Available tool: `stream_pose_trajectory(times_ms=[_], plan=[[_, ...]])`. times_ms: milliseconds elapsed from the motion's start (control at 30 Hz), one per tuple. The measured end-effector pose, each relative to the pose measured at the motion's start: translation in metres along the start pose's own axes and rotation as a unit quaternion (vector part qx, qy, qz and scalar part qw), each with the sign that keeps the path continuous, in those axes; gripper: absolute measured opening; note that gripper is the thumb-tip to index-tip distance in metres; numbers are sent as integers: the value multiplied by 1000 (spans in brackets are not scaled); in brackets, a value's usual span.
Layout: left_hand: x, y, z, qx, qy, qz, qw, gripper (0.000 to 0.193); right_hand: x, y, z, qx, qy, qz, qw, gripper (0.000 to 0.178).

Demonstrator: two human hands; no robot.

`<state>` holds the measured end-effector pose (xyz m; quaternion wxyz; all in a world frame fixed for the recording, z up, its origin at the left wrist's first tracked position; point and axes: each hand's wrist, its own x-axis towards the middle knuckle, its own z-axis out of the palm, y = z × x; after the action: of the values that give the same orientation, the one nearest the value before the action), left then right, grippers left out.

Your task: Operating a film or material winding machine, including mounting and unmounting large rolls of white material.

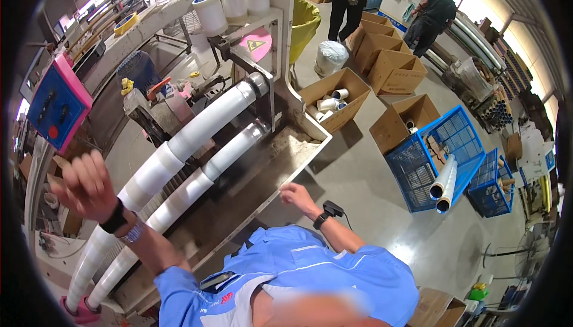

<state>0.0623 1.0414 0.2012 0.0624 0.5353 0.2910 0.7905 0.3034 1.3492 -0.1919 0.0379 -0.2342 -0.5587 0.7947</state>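
Note:
My left hand is raised over the lower left part of the upper white film roll, below a blue control panel with a pink rim and a red button. Its fingers are bent but apart, and nothing shows in them. A second, thinner white roll runs alongside the first, both on slanting shafts of the machine. My right hand is by the pale front edge of the machine, fingers curled in loosely, with nothing visible in them. Whether it touches the edge I cannot tell.
Several tape rolls stand on the machine top. Beyond the machine are a cardboard box of rolls, a blue crate with two long white rolls, and a smaller blue crate. Two people are at the back.

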Motion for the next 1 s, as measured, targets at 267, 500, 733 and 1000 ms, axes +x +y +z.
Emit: stream_pose_trajectory(times_ms=[267,500,733,1000], plan=[[-122,-151,64,67,130,-197,969,48,-31,-150,107,8,-138,-200,970,37],[-148,-151,86,303,209,-246,897,53,-64,-163,112,-107,-180,-353,912,42],[-145,-137,114,139,231,-70,960,55,-76,-139,143,71,-355,-39,931,46],[-168,-123,130,23,171,-113,979,64,-106,-107,163,80,-375,4,924,39]])
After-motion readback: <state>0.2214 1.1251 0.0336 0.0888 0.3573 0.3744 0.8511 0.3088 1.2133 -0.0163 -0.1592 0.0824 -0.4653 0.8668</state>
